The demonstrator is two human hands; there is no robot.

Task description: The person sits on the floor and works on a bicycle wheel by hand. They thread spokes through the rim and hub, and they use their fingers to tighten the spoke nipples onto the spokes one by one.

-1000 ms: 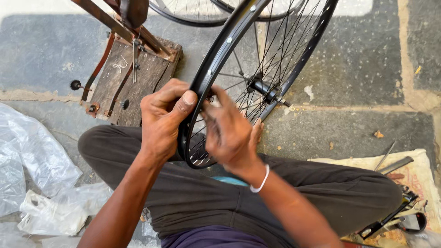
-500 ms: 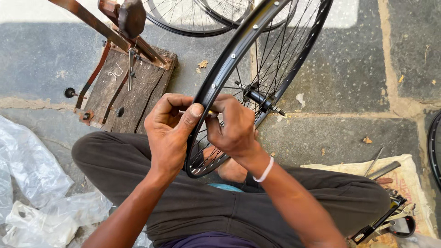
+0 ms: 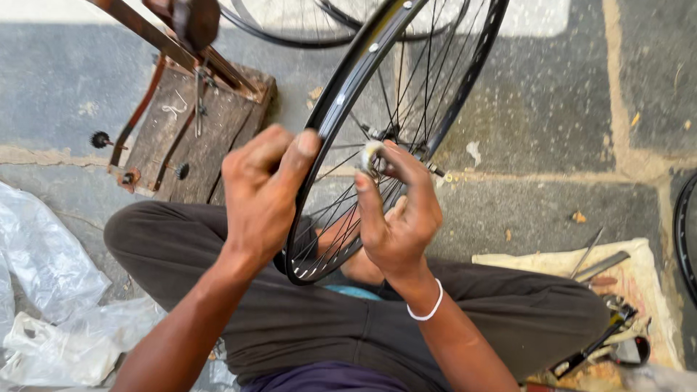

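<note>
Gripping the black spoked metal bicycle wheel rim (image 3: 341, 109) steady, the left hand (image 3: 261, 192) clamps its fingers there while the right hand (image 3: 396, 210) pinches a small silvery tool (image 3: 372, 154) among spokes.

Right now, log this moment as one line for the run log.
left hand grips black wheel rim | right hand pinches small pale part among spokes | wheel upright over lap | wooden stand behind

worn wooden block (image 3: 190, 138) with rusty metal straps on grey stone paving (image 3: 552, 109). crumpled clear plastic sheeting (image 3: 43, 290) at left. dirty cloth (image 3: 639, 279) at right, strewn with slim metal tools (image 3: 599, 265). second wheel rim (image 3: 290, 29) at top, another rim's edge (image 3: 682, 232) far right.
</note>
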